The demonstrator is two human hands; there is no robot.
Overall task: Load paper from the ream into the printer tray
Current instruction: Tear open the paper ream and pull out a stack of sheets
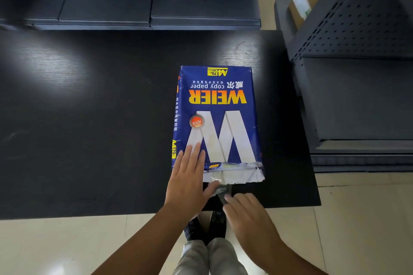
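A blue ream of copy paper (218, 105) with a big white W lies flat on the black table (89, 118), its torn wrapper end toward me. My left hand (190, 176) rests flat on the ream's near left corner, fingers spread, thumb against the torn flap (234, 175). My right hand (248, 214) sits at the table's near edge just below the flap, its fingertips pinching a loose grey strip of wrapper (220, 192). No printer or tray is visible.
Grey metal shelving (134, 6) runs along the far side of the table. A perforated grey shelf unit (357, 73) stands to the right, with a cardboard box (306, 2) behind it. My feet (205, 227) stand on the pale tiled floor.
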